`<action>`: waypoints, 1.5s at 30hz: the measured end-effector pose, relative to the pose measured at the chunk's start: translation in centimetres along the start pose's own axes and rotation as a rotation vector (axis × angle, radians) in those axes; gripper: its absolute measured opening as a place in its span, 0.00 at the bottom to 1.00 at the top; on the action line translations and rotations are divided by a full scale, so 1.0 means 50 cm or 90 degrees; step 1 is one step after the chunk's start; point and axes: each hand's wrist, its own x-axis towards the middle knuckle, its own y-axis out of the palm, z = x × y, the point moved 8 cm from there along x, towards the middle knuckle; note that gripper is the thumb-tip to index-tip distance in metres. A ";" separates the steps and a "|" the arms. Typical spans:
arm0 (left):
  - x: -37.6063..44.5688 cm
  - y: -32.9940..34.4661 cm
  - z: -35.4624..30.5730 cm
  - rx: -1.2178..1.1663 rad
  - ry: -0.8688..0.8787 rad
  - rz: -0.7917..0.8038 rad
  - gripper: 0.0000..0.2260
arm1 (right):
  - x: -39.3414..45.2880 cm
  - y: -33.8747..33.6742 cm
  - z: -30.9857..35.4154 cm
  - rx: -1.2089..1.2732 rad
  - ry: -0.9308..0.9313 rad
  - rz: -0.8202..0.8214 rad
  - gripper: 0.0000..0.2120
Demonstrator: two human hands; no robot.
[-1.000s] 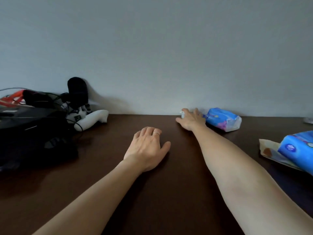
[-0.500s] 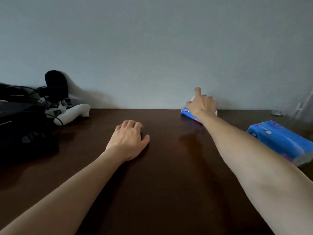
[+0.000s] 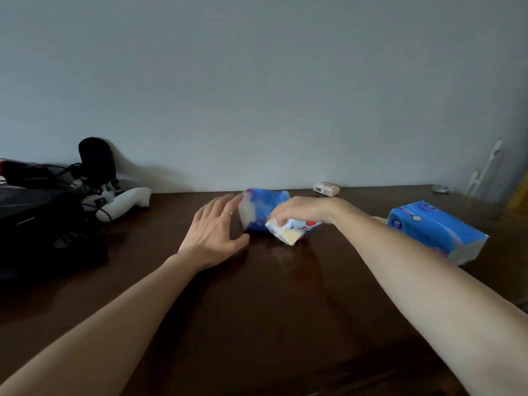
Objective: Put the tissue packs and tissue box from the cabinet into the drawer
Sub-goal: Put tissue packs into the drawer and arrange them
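On the dark brown cabinet top (image 3: 257, 310), my right hand (image 3: 300, 210) is closed over two tissue packs near the middle: a blue pack (image 3: 263, 204) and a smaller white pack with red print and a pale yellow end (image 3: 291, 231), which tilts toward me. My left hand (image 3: 213, 232) lies just left of them with fingers spread, its fingertips close to the blue pack's white end. A larger blue tissue pack (image 3: 437, 230) lies alone at the right. No drawer is in sight.
A heap of black gear, cables and a white controller (image 3: 123, 202) fills the left side against the wall. A small pale box (image 3: 326, 188) sits at the back by the wall. A white stand (image 3: 483, 172) leans at the far right.
My right hand has pulled the packs from the back wall toward me and to the centre. My left hand has lifted its fingers and slid right toward them. The view shifted slightly.
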 end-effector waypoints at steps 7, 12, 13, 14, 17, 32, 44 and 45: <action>-0.040 -0.006 -0.040 0.078 -0.066 0.179 0.29 | -0.149 -0.004 -0.031 0.144 -0.028 -0.248 0.10; -0.113 -0.048 -0.085 0.094 -0.066 0.144 0.20 | -0.228 0.043 -0.035 0.016 0.072 -0.263 0.22; -0.137 -0.060 -0.093 0.094 -0.061 0.131 0.20 | -0.243 0.054 -0.028 0.008 0.066 -0.259 0.23; -0.162 -0.073 -0.101 0.094 -0.055 0.114 0.20 | -0.261 0.066 -0.019 0.004 0.057 -0.266 0.23; -0.242 -0.123 -0.135 0.076 -0.030 0.048 0.17 | -0.320 0.095 0.013 0.049 0.033 -0.333 0.21; -0.802 -0.259 -0.293 0.021 0.171 -0.321 0.08 | -0.722 0.443 0.162 0.346 -0.364 -0.573 0.16; -1.093 0.036 -0.064 0.071 -0.130 -0.105 0.08 | -0.630 0.966 -0.057 0.296 -0.066 -0.091 0.21; -1.104 0.062 -0.042 0.072 -0.185 -0.068 0.08 | -0.617 1.004 -0.073 0.283 -0.033 -0.060 0.23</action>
